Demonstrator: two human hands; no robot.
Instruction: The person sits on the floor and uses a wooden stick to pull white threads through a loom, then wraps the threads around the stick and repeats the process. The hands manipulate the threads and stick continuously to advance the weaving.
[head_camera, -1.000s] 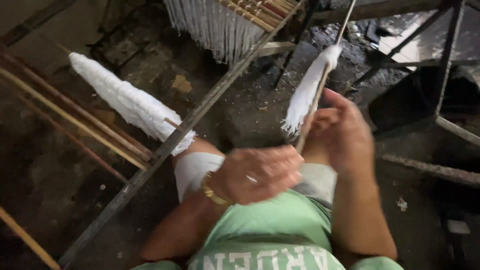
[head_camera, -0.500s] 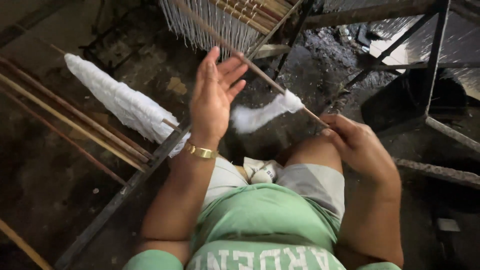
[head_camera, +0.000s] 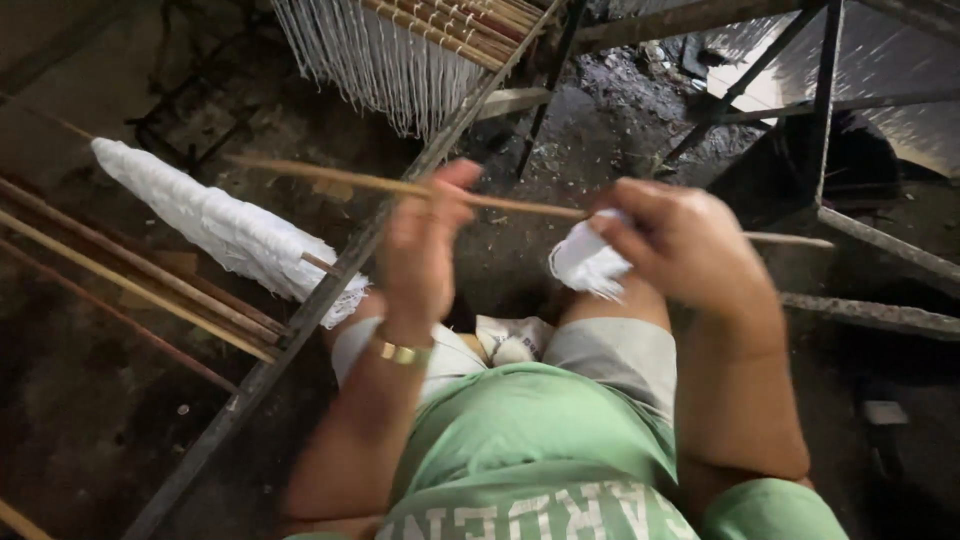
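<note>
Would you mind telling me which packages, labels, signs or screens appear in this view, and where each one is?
Shirt print: bottom centre, large white block lettering on the person's green shirt, partly cut off by the frame edge.
No packages, signs, stuck-on labels or screens show elsewhere.

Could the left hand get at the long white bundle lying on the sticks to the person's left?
Probably yes. The left hand is touching the thin stick, and the white bundle lies on that side with open space between. The slanting metal bar lies low and seems no barrier.
</note>
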